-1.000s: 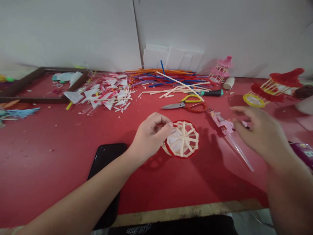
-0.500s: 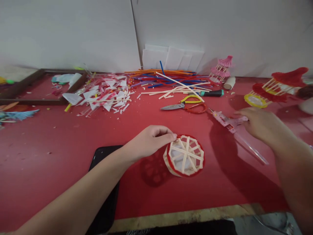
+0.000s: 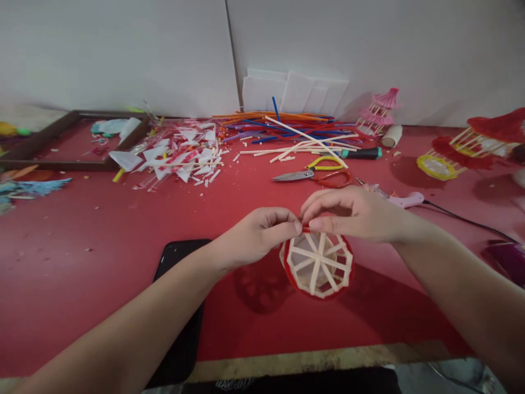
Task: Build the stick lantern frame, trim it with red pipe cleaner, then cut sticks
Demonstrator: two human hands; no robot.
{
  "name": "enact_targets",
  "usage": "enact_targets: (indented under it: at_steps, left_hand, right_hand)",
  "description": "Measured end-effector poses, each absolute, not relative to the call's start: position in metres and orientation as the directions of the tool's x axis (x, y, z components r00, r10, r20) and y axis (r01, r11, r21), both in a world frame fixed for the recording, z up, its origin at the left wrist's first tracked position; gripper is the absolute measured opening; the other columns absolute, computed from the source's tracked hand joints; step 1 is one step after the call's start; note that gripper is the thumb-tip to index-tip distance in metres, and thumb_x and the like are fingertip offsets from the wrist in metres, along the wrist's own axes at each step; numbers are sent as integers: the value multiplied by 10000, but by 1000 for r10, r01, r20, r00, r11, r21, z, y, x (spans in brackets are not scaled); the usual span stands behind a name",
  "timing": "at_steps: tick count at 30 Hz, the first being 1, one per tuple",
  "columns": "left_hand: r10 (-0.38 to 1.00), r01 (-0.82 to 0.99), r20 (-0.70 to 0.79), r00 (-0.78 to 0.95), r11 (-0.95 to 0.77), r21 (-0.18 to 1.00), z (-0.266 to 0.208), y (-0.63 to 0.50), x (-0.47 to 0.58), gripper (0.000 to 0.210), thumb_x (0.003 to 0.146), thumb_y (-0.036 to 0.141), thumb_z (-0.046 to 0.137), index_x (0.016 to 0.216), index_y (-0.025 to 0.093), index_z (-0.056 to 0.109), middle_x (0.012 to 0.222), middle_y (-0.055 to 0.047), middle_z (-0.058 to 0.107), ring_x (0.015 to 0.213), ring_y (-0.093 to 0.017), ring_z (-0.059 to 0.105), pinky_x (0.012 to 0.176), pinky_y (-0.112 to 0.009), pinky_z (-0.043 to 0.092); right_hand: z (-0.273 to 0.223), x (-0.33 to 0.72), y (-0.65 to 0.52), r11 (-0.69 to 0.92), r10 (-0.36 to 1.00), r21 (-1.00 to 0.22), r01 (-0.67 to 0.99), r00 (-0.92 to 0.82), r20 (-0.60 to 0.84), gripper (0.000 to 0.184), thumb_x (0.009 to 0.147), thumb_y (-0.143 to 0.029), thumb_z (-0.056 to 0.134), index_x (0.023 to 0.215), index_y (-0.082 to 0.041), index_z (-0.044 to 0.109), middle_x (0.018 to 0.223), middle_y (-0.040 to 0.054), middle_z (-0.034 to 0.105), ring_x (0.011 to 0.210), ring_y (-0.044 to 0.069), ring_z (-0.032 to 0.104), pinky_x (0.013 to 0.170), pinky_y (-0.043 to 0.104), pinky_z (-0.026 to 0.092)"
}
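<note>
While my left hand (image 3: 262,235) pinches the upper edge of a round frame (image 3: 319,256), thumb and forefinger closed on its red trim, my right hand (image 3: 361,213) sits just beside it on the same edge. My right thumb lies along the top of the trim with the fingers loosely curled beyond it; I can't tell whether they have hold of anything. The frame is just below my grip, its pale wooden spokes facing me, and whether it touches the red table (image 3: 102,290) is unclear. Right behind my right hand lies a pink glue gun (image 3: 410,200), partly hidden by it, its cord (image 3: 467,218) running off to the right. Straight beyond my grip are the scissors (image 3: 293,175), and past them a heap of coloured sticks (image 3: 283,128). Farther off, to the left of my grip, is a pile of scraps (image 3: 180,156). Nearer me on that side, a black phone (image 3: 180,345) lies partly under my left forearm.
</note>
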State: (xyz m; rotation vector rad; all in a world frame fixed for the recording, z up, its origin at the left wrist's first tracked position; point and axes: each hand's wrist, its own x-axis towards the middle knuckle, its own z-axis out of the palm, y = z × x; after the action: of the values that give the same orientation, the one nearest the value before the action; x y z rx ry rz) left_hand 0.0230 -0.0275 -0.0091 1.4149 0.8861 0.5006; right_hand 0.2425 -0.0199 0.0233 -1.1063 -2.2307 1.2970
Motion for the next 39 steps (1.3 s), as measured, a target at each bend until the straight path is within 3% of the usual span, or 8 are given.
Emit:
enact_targets:
  at_steps: [5, 8, 13, 20, 26, 30, 34, 39]
  left_hand:
    - [733, 199, -222, 644, 120, 973, -11, -28, 27, 260, 829, 399, 582, 775, 145, 593, 700, 35, 521, 649, -95, 448, 631, -227, 368]
    - [739, 186, -211, 640, 117, 976, -14, -28, 29, 245, 829, 388, 607, 825, 143, 595, 735, 28, 554, 652, -91, 473, 623, -217, 391]
    - [797, 211, -208, 567, 103, 972, -18, -29, 30, 338, 803, 464, 675, 877, 147, 584, 769, 11, 594, 671, -104, 531, 604, -216, 416]
    - [771, 318, -351, 532, 202, 926, -11, -30, 28, 368, 772, 486, 692, 837, 125, 665, 670, -13, 634, 590, -117, 559, 569, -233, 439]
    - [749, 122, -397, 531, 396, 910, -7, -31, 28, 255, 709, 330, 759, 846, 126, 687, 748, -17, 687, 623, -110, 621, 601, -220, 488]
    - [773, -5, -358, 523, 422, 906, -8, -32, 31, 268, 682, 314, 798, 850, 124, 712, 797, -34, 726, 723, -130, 656, 722, -250, 508]
    - [810, -48, -311, 497, 384, 922, -8, -35, 35, 273, 681, 296, 804, 879, 125, 726, 819, -45, 742, 807, -161, 673, 811, -288, 500]
    - [773, -85, -369, 516, 475, 876, -7, -37, 39, 172, 806, 195, 664, 962, 129, 692, 762, -31, 729, 706, -135, 688, 739, -273, 536]
  right_hand:
    - [26, 245, 4, 164, 568, -846, 507, -750, -339, 257, 809, -431, 705, 904, -192, 712, 901, 1, 694, 840, 143, 615, 774, 265, 460]
    - [20, 245, 8, 80, 496, -873, 481, -779, -384, 226, 808, -405, 713, 862, -186, 712, 812, -24, 677, 755, 113, 589, 712, 239, 440]
    - [10, 246, 6, -62, 451, -898, 435, -791, -414, 272, 793, -408, 735, 946, -184, 728, 868, -13, 693, 778, 114, 609, 748, 243, 447]
    - [13, 246, -1, -95, 483, -892, 441, -763, -429, 241, 763, -388, 756, 879, -180, 718, 777, -34, 671, 681, 85, 562, 653, 225, 414]
    - [16, 243, -2, -64, 524, -884, 463, -738, -425, 256, 734, -385, 768, 810, -178, 639, 727, -51, 628, 627, 73, 526, 616, 218, 404]
    - [17, 241, -2, -95, 570, -864, 495, -684, -455, 245, 726, -323, 740, 754, -189, 537, 698, -67, 565, 613, 72, 503, 577, 205, 396]
    - [23, 237, -4, -42, 664, -794, 606, -577, -476, 136, 715, -249, 656, 743, -204, 530, 715, -57, 562, 632, 91, 517, 571, 212, 407]
    - [35, 228, -10, 65, 734, -623, 780, -460, -499, 141, 670, -284, 646, 791, -215, 629, 734, -29, 649, 636, 123, 557, 542, 233, 399]
